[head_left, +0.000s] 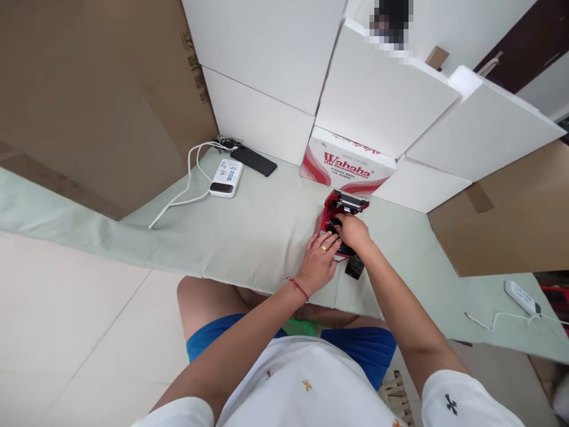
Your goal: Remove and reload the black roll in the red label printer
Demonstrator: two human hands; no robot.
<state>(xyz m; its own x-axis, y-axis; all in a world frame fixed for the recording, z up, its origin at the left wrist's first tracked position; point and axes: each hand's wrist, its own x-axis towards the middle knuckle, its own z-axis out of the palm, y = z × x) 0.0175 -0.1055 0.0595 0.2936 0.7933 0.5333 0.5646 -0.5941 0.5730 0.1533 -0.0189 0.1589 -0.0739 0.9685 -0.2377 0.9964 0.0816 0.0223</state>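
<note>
A small red and black portable printer stands on the cloth-covered table with its lid raised. A metal bar and a roller show inside that lid. My left hand lies on the printer's near left side, fingers stretched over the edge and gripping it. From the right, my right hand reaches into the open compartment with its fingers curled. What those fingertips pinch, if anything, is hidden. Beside the printer, under my right wrist, lies a small black block-like part.
White boards and a Wahaha carton wall off the back. Brown cardboard closes the left, another cardboard panel the right. A phone, a white power bank and a cable lie at left. Another white device lies far right.
</note>
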